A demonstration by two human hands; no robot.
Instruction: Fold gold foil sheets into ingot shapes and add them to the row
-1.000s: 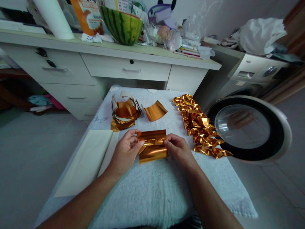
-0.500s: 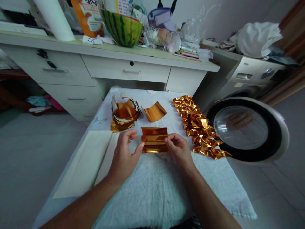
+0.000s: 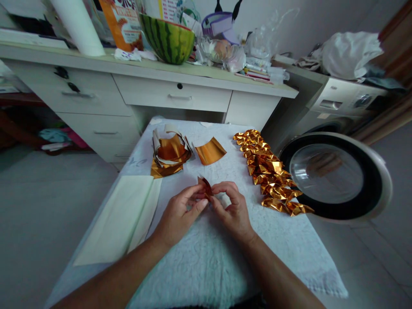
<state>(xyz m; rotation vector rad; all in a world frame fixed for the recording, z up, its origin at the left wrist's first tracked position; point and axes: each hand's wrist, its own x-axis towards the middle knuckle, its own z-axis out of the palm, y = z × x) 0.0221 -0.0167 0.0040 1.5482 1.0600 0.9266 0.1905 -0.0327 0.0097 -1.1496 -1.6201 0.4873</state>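
Note:
A piece of gold foil paper (image 3: 205,185) is bunched up between my two hands, over the middle of the cloth-covered table (image 3: 196,266). My left hand (image 3: 183,210) pinches it from the left, and my right hand (image 3: 233,208) grips it from the right with thumb and fingers. Just beyond lies a single curved gold foil sheet (image 3: 210,151). To its left sits a curled stack of foil sheets (image 3: 170,150) with pale backing. Along the right side runs a pile of folded gold foil pieces (image 3: 267,171).
Pale paper sheets (image 3: 112,219) lie at the table's left. Behind stands a white drawer desk (image 3: 180,94) bearing a cut watermelon (image 3: 167,40), plastic bags and a paper roll (image 3: 79,28). At the right, a washing machine's round door (image 3: 334,176) hangs open beside the table.
The foil sheet, spread out flat and creased between my hands before, is now turned and gathered narrow. My hands have come closer together, and my left fingers have closed on it.

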